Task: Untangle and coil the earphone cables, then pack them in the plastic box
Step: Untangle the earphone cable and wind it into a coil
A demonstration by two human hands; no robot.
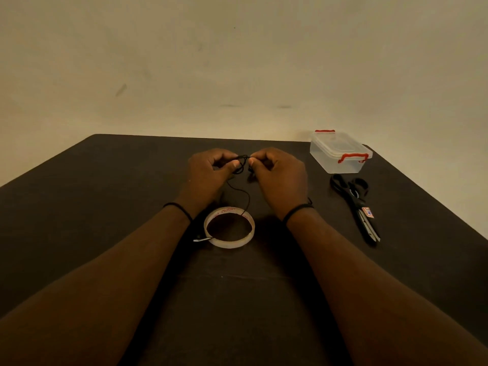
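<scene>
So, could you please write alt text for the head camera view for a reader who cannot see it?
Both hands, left hand and right hand, pinch a tangled black earphone cable above a dark table. A tape roll lies near the wrists; a closed plastic box and scissors sit to the right.

The surface looks dark and matt. The plastic box at upper right is clear, smooth plastic with red clips. The tape roll is glossy and translucent. The scissors have black plastic handles and metal blades.
</scene>
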